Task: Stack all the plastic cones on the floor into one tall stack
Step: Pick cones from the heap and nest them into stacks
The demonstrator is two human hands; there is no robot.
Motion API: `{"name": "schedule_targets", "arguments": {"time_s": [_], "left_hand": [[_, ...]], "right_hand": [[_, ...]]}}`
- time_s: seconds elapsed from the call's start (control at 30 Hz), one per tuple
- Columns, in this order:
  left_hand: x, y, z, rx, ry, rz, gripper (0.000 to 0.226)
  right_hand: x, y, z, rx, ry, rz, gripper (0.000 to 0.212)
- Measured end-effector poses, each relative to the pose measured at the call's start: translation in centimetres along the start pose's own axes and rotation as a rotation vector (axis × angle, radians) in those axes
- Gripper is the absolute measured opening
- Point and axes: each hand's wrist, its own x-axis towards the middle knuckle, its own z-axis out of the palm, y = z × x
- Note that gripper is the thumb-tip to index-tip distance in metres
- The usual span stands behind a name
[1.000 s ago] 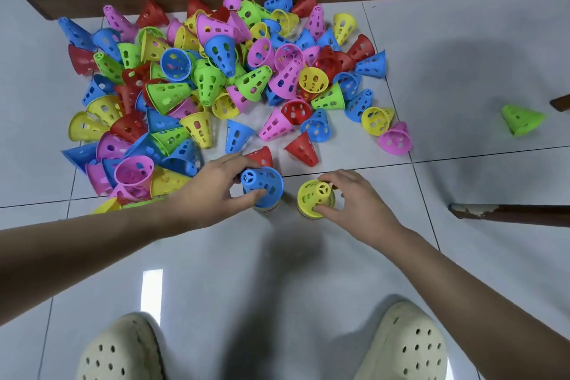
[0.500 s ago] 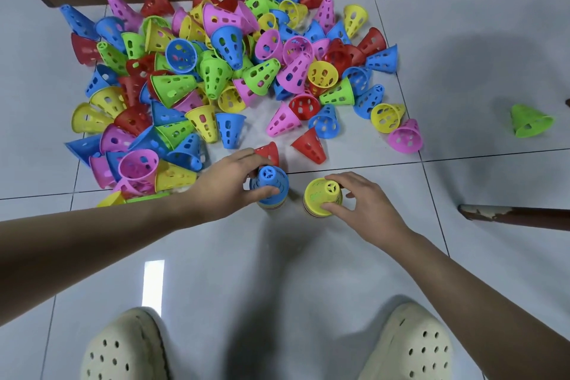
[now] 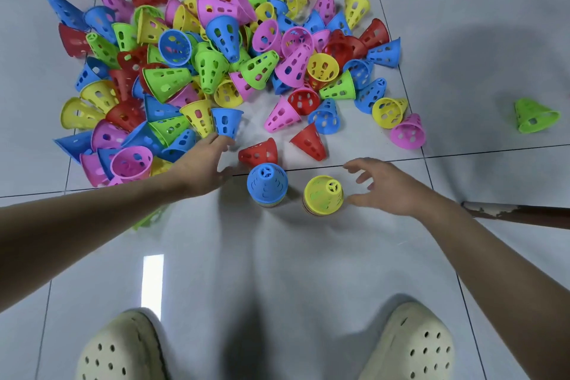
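Two short stacks of cones stood upright side by side on the white tiled floor (image 3: pixel 308 271), just on the person's side of a grout line that crossed the view. The left stack was topped by a blue cone (image 3: pixel 267 181) and the right stack by a yellow cone (image 3: pixel 323 194), with other colours showing as thin bands at their bases; the two stacks stood near each other but apart. The left hand (image 3: pixel 206 166) reached toward the big heap of cones (image 3: pixel 216 49), its fingers relaxed and spread, holding nothing, the fingertips (image 3: pixel 222 140) at the narrow end of a blue cone lying at the heap's near edge (image 3: pixel 226 123); whether they touched it could not be told. The right hand (image 3: pixel 387 187) hovered just beside the yellow-topped stack, fingers wide and loosely bent, gripping nothing and not touching the stack. A red cone (image 3: pixel 259 152) lay on its side just beyond the blue-topped stack, and another red cone (image 3: pixel 310 141) lay a little farther right. The heap of pink, green, yellow, blue and red cones spread across the far part of the floor, up to a dark wooden base along the far edge. One green cone (image 3: pixel 535 116) lay alone, well apart toward the right edge. Two pale clogs (image 3: pixel 410 345) showed at the near edge.
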Motion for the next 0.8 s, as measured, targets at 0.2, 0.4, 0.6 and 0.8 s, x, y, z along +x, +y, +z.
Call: {"name": "schedule_targets", "arguments": {"time_s": [0.2, 0.4, 0.6, 0.8], "left_hand": [[1.6, -0.3, 1.1, 0.033, -0.084, -0.045, 0.064], [2.5, -0.3, 1.3, 0.142, -0.026, -0.015, 0.046], [3.9, -1.2, 0.0, 0.159, 0.043, -0.092, 0.066], [5.7, -1.1, -0.7, 0.172, 0.074, -0.114, 0.077]], "right_hand": [[3.9, -0.3, 0.9, 0.017, 0.097, 0.090, 0.048], [7.3, -0.1, 2.0, -0.005, 0.129, 0.158, 0.059], [9.6, -1.2, 3.0, -0.063, 0.149, 0.131, 0.051], [11.0, -2.8, 4.1, -0.099, 0.194, 0.106, 0.049]]}}
